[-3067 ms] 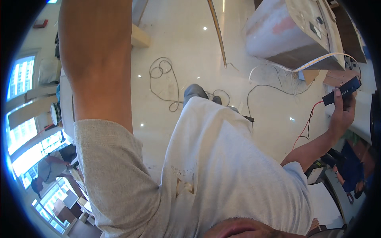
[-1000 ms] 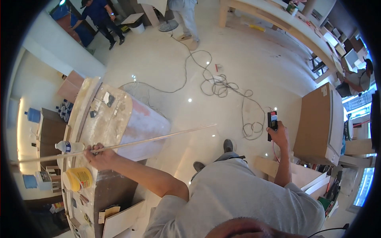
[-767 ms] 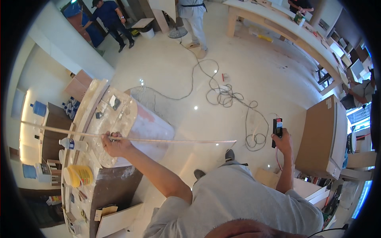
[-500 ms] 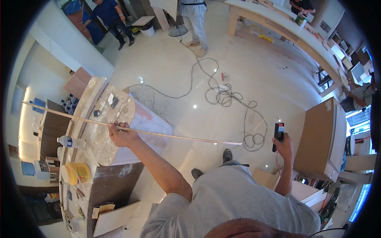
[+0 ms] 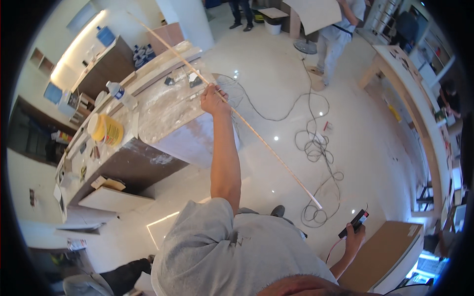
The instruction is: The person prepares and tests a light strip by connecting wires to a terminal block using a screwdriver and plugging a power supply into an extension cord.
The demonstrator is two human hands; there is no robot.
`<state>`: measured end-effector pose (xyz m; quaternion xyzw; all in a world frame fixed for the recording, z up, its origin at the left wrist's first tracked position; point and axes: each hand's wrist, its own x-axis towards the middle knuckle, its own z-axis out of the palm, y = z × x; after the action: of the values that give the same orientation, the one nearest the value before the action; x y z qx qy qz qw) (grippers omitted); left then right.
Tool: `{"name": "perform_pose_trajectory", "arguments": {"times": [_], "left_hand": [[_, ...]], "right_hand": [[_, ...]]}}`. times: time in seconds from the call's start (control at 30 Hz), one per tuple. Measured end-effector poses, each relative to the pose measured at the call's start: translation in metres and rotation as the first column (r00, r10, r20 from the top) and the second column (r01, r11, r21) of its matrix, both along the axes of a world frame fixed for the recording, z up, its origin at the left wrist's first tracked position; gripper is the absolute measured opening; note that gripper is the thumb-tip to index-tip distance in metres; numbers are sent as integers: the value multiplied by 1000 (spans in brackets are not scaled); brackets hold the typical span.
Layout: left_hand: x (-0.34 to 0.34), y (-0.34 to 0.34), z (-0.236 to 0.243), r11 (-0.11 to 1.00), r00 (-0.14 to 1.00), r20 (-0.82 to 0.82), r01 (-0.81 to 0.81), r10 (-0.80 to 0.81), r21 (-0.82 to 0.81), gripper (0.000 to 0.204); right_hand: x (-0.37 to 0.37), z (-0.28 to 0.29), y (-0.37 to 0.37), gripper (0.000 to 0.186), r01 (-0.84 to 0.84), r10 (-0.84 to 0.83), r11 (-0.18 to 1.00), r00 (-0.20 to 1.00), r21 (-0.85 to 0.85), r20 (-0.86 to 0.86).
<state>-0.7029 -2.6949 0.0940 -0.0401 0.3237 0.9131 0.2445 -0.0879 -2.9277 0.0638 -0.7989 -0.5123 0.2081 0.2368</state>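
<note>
My left hand (image 5: 215, 101), raised above a dusty, pale work surface (image 5: 168, 116), grips a long, thin, tan strip (image 5: 270, 148) near its middle. The strip runs diagonally, its near end over the floor among loops of cable. My right hand (image 5: 354, 239) grips a black rectangular electrical box (image 5: 353, 223), with wires coming from both ends, one pinkish. On the work surface stand a clear bottle with a blue label (image 5: 121, 93) and a yellow tub (image 5: 105, 129), both left of my left hand.
Grey cable (image 5: 316, 155) lies tangled on the floor. A cardboard box (image 5: 380, 251) is at lower right, a long wooden table (image 5: 410, 103) at right. A person in light clothes (image 5: 328, 54) holds a board (image 5: 311, 15); other people are at top, right and lower left.
My left arm has swung upward and forward with the strip, which now slopes much more steeply. The view has turned, putting my right hand and its box lower in the picture.
</note>
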Motion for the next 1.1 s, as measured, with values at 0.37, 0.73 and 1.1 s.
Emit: {"name": "perform_pose_trajectory", "arguments": {"times": [0.37, 0.73, 1.1], "left_hand": [[-122, 75, -24, 982, 985, 103, -122, 137, -143, 7], [-369, 148, -52, 921, 979, 106, -126, 176, -368, 15], [-507, 132, -58, 477, 963, -270, -228, -19, -849, 6]], "right_hand": [[-40, 81, 176, 37, -342, 334, 914, 940, 216, 73], [-257, 200, 325, 52, -611, 532, 749, 785, 255, 318], [-456, 222, 415, 64, -864, 817, 471, 504, 178, 280]]}}
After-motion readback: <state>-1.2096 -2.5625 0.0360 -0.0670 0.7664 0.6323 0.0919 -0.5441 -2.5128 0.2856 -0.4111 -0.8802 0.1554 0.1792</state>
